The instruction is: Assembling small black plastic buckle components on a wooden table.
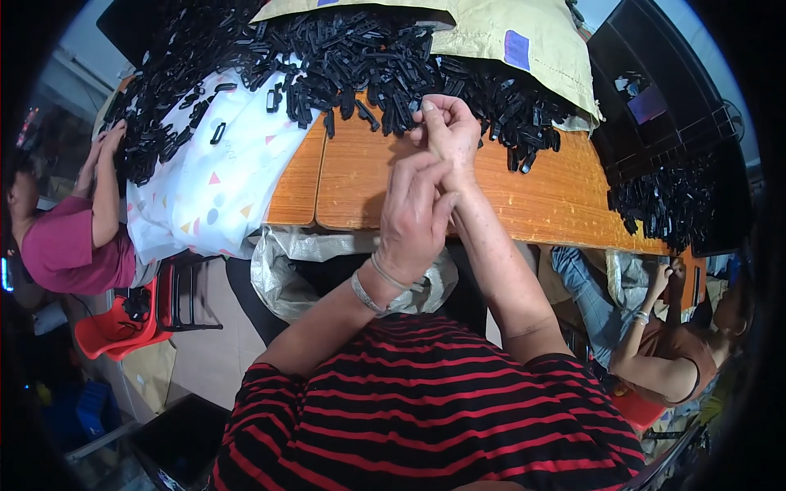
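My left hand (412, 217) lies across my right wrist, its fingers loosely bent and touching the skin there, the thumb apart. A silver bracelet (366, 293) and a thin band circle the left wrist. Just beyond, my right hand (452, 135) hovers over the table's far part, thumb and fingers curled together; whatever they might hold is hidden. Closest to it is a large heap of small black plastic clip-like parts (360, 57), spilling toward me over the wooden table (360, 176).
A pale sack (524, 41) covers part of the heap. White patterned sheeting (221, 180) hangs over the table's left side. More black parts fill a black crate (679, 90) at right. One person (78, 245) works at left, another (667, 360) at right. A red chair (123, 327) stands lower left.
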Tool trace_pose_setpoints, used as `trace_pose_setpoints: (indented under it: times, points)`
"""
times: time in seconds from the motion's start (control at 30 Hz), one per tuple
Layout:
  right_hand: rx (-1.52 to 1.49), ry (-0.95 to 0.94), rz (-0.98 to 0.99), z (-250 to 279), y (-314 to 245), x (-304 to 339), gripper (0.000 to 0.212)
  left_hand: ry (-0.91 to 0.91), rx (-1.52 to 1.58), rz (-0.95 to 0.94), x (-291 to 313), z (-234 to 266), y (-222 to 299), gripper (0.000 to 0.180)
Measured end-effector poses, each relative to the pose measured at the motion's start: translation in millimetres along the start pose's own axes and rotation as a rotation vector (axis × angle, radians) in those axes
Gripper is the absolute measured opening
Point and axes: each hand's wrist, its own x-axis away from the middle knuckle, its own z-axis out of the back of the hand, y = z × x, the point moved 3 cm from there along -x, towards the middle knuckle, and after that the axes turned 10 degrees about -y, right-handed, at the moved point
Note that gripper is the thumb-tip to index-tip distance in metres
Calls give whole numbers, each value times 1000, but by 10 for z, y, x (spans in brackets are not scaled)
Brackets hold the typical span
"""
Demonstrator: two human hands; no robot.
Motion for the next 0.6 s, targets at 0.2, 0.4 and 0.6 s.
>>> trace_pose_setpoints:
  times: [0.2,0.4,0.6]
  points:
    - [19,-9,-26,8,-61,18,9,-99,36,-88,80,-59,108,28]
    - [-42,20,-46,-9,-187,19,14,-41,-10,-53,-64,21,110,36]
    - [-3,-55,-20,12,-150,30,14,-97,11,-190,134,-122,316,23]
